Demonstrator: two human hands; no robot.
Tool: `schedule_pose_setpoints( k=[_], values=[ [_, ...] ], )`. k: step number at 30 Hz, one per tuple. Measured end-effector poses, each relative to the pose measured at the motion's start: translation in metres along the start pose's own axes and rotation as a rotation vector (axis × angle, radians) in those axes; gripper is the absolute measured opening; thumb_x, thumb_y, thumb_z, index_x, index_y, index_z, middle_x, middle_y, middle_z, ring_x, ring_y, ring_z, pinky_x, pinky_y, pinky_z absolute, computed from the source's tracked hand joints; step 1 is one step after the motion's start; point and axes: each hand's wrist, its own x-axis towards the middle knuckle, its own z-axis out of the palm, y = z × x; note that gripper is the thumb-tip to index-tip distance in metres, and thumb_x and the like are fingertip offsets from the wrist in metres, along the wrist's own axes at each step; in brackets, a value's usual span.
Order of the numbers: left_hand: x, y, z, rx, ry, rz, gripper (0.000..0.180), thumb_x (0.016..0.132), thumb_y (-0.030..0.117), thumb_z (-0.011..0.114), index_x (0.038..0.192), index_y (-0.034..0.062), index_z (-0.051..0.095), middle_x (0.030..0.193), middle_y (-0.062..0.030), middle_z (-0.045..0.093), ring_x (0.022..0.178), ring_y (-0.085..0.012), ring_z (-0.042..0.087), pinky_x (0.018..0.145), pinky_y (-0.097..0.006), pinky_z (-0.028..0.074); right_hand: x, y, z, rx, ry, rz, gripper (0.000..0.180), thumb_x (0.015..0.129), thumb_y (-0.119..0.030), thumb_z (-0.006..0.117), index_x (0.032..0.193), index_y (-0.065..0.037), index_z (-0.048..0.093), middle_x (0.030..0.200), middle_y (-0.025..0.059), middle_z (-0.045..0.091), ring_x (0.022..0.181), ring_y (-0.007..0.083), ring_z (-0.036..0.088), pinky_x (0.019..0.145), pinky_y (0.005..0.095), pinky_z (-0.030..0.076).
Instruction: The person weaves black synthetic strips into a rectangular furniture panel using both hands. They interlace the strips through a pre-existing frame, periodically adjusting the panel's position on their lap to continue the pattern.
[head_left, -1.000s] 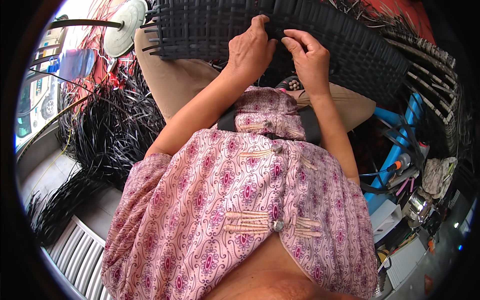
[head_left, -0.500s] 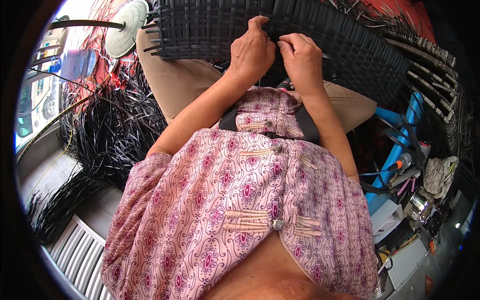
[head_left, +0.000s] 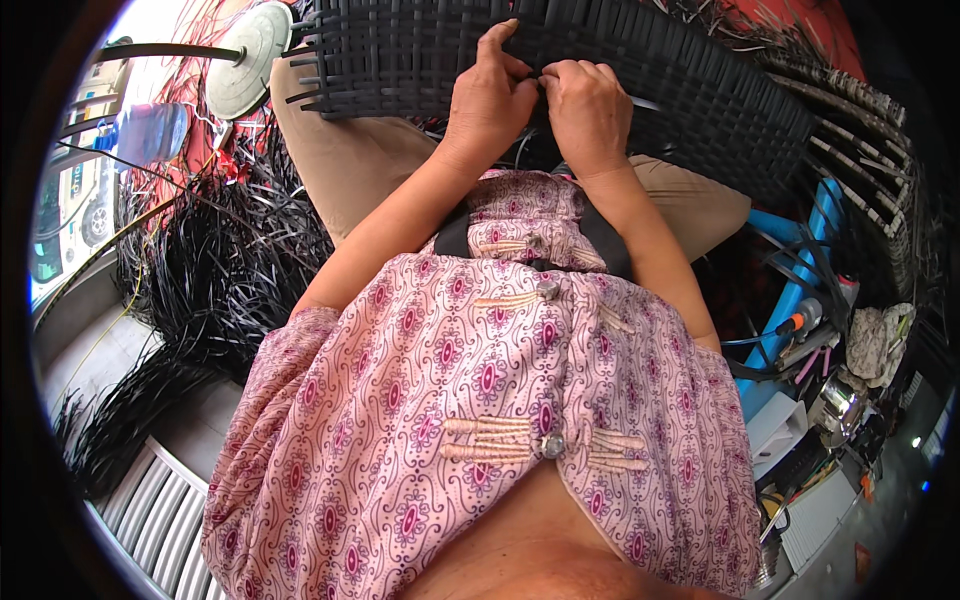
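Across my lap lies a black woven panel (head_left: 400, 65), its flat strips crossing in a tight weave and loose strip ends sticking out at its left. My left hand (head_left: 490, 100) is at the panel's near edge, index finger stretched up over the weave, thumb and curled fingers pinched together. Close against it, my right hand (head_left: 588, 115) is closed, its thumb and fingertips pressed together beside the left thumb. Whatever the fingertips pinch is hidden or too small to make out against the black weave.
A large heap of loose black strips (head_left: 220, 250) lies to the left, near a round grey-green lid-like disc (head_left: 248, 60). At right are a blue bar (head_left: 800, 285), a crumpled cloth (head_left: 878, 345) and assorted tools. A ribbed white object (head_left: 160, 515) sits lower left.
My right hand has shifted left, and its fingertips now meet the left hand's. The left hand has moved slightly left, its index finger straightening further up over the panel.
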Motion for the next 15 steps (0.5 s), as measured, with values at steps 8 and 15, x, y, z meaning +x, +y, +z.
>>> schedule_pose_setpoints(
  k=[8,15],
  values=[
    [0.002,-0.011,-0.001,-0.247,0.057,-0.079,0.050,0.083,-0.001,0.067,0.131,0.0022,0.052,0.088,-0.0071,0.070,0.077,-0.0134,0.068,0.069,-0.028,0.056,-0.006,-0.002,-0.007,0.110,0.043,-0.004,0.020,0.080,-0.015,0.078,0.096,-0.007,0.069,0.092,0.0110,0.070,0.090,0.0313,0.066,0.079,0.0406,0.054],
    [-0.013,0.011,-0.042,-0.332,0.118,-0.031,0.043,0.083,-0.004,0.066,0.124,0.0028,0.054,0.086,-0.0045,0.068,0.072,-0.0074,0.064,0.067,-0.022,0.053,-0.001,-0.014,-0.023,0.238,0.147,-0.188,0.030,0.081,-0.014,0.077,0.109,-0.008,0.070,0.108,0.0077,0.069,0.106,0.0281,0.064,0.092,0.0402,0.052]
  ],
)
